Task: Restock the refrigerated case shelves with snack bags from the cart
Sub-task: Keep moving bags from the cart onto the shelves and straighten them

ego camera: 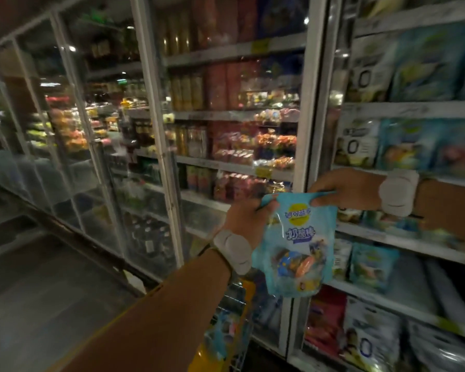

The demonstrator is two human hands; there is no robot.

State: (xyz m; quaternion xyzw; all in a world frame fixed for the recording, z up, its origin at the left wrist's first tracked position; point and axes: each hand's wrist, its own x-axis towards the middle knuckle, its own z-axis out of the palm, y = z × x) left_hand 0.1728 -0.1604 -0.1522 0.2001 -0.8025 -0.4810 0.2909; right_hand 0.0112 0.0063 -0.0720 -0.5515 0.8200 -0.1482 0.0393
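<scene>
We see both hands pinching the bag [297, 245] by its top corners, left hand [246, 214] and right hand [344, 187], before the shelves [403, 238], above the cart [235, 312].

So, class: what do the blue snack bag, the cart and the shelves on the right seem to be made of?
Snack bag, held by both hands: thin glossy plastic film, judging by its shine and crumpling. Cart: probably metal wire, its thin bars forming a grid. Shelves: pale with a flat matte front edge, perhaps painted metal; blur leaves it open.
</scene>
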